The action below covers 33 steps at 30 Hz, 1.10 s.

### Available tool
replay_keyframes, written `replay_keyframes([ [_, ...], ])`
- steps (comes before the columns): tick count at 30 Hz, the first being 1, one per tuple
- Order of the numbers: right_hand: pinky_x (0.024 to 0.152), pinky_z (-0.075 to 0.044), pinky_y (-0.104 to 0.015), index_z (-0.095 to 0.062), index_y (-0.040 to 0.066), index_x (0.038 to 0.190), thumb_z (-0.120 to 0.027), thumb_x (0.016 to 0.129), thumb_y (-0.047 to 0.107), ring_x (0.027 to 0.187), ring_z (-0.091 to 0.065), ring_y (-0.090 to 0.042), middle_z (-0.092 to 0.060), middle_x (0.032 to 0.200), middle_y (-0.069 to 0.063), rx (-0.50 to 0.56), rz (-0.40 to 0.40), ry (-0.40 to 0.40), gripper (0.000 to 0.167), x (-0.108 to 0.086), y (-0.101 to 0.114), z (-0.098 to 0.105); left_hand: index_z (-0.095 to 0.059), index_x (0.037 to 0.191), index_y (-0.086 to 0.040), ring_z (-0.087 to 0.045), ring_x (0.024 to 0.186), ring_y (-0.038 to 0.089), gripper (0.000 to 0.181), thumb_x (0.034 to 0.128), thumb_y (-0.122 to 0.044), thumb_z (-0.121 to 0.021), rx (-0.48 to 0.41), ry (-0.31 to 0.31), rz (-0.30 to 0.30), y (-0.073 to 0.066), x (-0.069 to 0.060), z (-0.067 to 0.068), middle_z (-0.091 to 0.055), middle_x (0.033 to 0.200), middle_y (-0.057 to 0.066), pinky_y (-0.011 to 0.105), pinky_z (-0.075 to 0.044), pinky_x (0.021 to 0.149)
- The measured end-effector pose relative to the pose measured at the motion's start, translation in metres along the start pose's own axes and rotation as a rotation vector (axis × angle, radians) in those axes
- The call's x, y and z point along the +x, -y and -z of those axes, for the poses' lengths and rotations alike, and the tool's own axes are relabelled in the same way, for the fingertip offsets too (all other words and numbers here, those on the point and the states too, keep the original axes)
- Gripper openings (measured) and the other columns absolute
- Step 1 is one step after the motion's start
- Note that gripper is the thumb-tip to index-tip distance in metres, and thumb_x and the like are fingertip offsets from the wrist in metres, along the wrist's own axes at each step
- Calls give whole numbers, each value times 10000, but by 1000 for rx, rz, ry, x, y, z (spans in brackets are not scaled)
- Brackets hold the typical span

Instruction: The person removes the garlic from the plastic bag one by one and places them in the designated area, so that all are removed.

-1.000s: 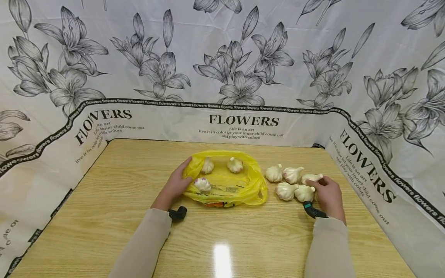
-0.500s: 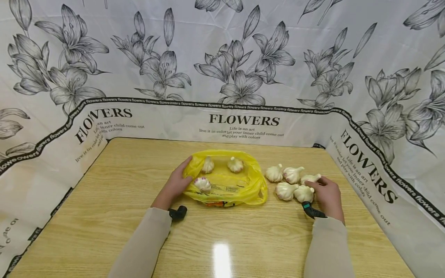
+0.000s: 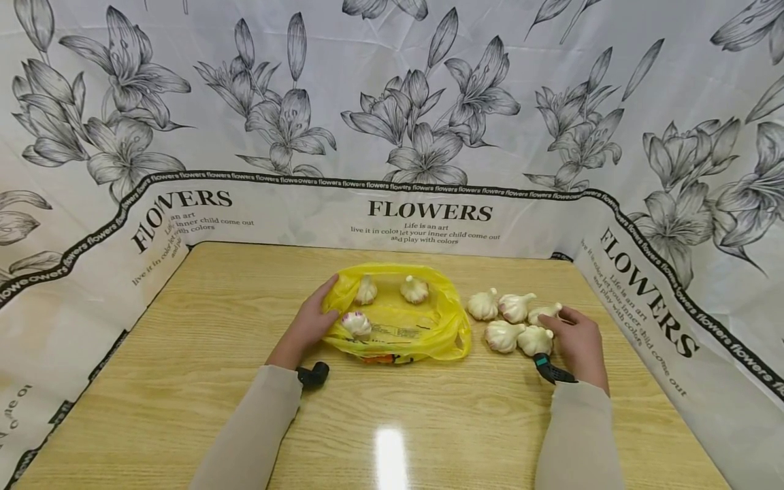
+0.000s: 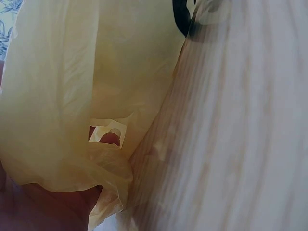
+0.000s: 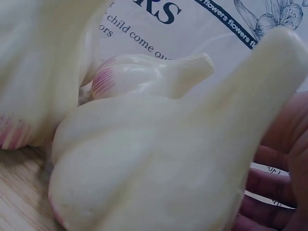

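Yellow bag [image 3: 454, 348] is laid approx. mid-table on the wood table [image 3: 343, 422], mouth open. Its L edge is gripped by the L hand [image 3: 309, 320]: thumb laid against the front L, fingers clamped on the far L rim; in the L wrist view they're partly hidden by bag film. Three bagged bulbs [image 3: 414, 290] are contained inside: two twd the back, one nr front L, purple-streaked.

R of the bag, five more garlic bulbs are grouped close, three in back & two in front. The back R bulb [image 3: 542, 314] is pinched btwn thumb & index of the R hand [image 3: 577, 337]; other R fingers are spaced apart, gaps being shown in the R wrist view. The four loose bulbs [image 3: 482, 305] are left resting beside it.

Beige sleeves [image 3: 251, 422] & black wrist cams [image 3: 315, 376] are worn on both arms. Table is bordered by a white backdrop [image 3: 306, 228] printed w/ lilies & "FLOWERS".
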State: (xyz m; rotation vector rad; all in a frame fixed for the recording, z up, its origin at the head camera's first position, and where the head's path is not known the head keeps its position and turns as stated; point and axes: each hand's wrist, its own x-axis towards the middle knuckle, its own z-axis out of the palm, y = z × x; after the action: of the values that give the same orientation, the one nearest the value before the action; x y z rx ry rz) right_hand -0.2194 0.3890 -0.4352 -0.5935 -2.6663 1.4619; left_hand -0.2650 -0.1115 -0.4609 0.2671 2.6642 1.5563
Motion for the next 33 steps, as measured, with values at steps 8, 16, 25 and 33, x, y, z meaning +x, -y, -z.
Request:
replay_keyframes([
  [8,1121,-297,-555,-236,128,1550,-586,871,573,1435,-261,-419,-263,1581,-186,-32,24,-36,884,-4,16,7,-224,1549,-317,-212,1486,275,771,869,-98,-513,2,-5,-4,-1,-2,0,-257,1604,32,500,-213,1190],
  [16,1104,-325,-545,-293,144,1536,-592,864,570,1427,-291,-377,-296,1582,-121,-5,107,-149,850,-15,38,13,-216,1553,-299,-214,1483,291,785,862,-85,-520,4,-3,-19,0,-1,1,-254,1605,55,511,-227,1182],
  [25,1138,-296,-508,-360,162,1512,-610,869,537,1423,-313,-356,-340,1567,-91,4,209,-170,785,-25,66,11,-215,1548,-333,-213,1484,285,781,865,-101,-515,8,-10,-8,1,0,0,-252,1606,41,513,-226,1183],
  [33,1119,-313,-534,-375,150,1503,-612,874,530,1409,-324,-393,-359,1543,-133,-5,256,-120,773,-29,80,-2,-214,1548,-333,-210,1484,291,780,867,-98,-514,4,-9,-16,2,0,-1,-248,1607,46,518,-228,1180],
])
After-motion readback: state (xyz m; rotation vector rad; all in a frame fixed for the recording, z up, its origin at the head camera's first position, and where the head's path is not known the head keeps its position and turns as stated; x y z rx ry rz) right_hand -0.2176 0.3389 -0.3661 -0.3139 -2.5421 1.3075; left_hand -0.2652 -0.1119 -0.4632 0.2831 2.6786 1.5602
